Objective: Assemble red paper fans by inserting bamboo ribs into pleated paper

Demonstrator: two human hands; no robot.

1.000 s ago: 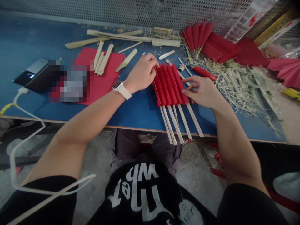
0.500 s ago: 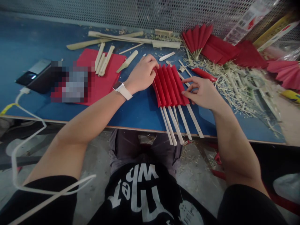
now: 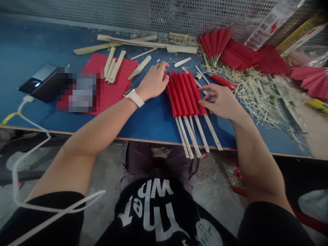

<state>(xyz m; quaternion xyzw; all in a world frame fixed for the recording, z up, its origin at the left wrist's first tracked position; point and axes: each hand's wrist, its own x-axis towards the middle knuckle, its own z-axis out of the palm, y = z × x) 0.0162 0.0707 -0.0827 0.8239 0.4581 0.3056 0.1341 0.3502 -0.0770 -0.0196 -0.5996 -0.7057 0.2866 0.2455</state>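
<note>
A red pleated paper fan (image 3: 183,94) lies on the blue tabletop, with pale bamboo ribs (image 3: 188,131) sticking out below it and past the table's front edge. My left hand (image 3: 153,81) is just off the fan's upper left corner, fingers bent and apart, with nothing visible in them. Its wrist wears a pale-banded watch (image 3: 135,98). At the fan's right edge is my right hand (image 3: 221,102); its thumb tip rests on the red paper and its fingers are spread, not closed round anything.
Bamboo pieces (image 3: 114,66) lie on red paper sheets (image 3: 110,99) at left. A black device (image 3: 38,83) with a white cable sits beyond. A red-handled tool (image 3: 222,81), bamboo shavings (image 3: 256,95) and a finished-looking red fan (image 3: 215,42) occupy the right, before a perforated metal panel (image 3: 115,15).
My left hand has drawn slightly left, away from the fan's upper left corner. My right hand and the fan stay almost where they were.
</note>
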